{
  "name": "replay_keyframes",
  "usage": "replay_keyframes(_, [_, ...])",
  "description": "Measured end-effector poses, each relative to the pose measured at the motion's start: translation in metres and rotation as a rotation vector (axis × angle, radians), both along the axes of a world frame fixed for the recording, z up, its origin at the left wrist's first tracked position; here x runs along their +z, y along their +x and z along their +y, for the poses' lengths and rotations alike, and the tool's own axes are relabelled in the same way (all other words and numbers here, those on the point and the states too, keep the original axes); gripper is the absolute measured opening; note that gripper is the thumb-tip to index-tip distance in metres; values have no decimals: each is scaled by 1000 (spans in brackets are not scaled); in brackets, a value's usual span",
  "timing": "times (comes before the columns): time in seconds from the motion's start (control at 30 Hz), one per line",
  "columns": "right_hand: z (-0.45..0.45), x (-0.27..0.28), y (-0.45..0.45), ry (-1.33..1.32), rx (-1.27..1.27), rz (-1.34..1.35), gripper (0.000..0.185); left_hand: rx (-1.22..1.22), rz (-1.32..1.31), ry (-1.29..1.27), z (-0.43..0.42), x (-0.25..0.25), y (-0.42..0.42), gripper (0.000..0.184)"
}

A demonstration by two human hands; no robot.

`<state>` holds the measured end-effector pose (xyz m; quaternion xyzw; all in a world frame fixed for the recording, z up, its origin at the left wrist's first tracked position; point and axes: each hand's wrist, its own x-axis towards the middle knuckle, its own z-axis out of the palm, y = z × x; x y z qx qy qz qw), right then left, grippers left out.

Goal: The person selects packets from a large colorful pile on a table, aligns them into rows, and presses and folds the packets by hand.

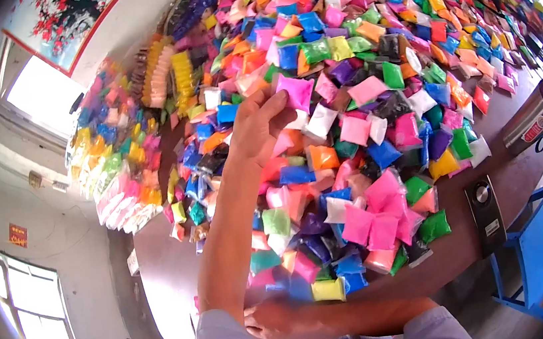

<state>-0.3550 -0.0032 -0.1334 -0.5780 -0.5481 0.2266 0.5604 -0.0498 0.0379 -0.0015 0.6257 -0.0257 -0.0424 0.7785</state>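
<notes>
My left hand (255, 128) reaches up over a large heap of small colored packets and pinches a bright pink packet (296, 91) between thumb and fingers. Below, my right hand (269, 324) lies close to the table's near edge, beside my left forearm. Its fingers look curled, and whatever they may hold is hidden. Several pink packets (380, 214) sit together on top of the near part of the heap. A yellow packet (329, 289) lies at the front, close to my right forearm.
The heap covers much of the brown table (440, 271). A steel thermos (536, 114) and a black device with a round dial (486, 215) stand at right. A blue chair (535, 246) is beyond the edge. Bundled bags of packets (118, 147) are piled at left.
</notes>
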Motion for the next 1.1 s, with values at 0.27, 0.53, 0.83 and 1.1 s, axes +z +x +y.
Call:
replay_keyframes(0.27, [7, -14, 0, 71, 35, -109, 17, 137, -162, 157, 65, 46, -126, 23])
replay_keyframes(0.53, [3, 1, -1, 85, -26, 44, 5, 424, -254, 179, 171, 54, -331, 24])
replay_keyframes(0.83, [-35, 36, -25, -6, -412, 498, 15, 519, 52, 174, 135, -22, -452, 26])
replay_keyframes(1.1, [-69, 25, -63, -104, -553, 484, 14, 455, 163, 3, 59, -83, -457, 29])
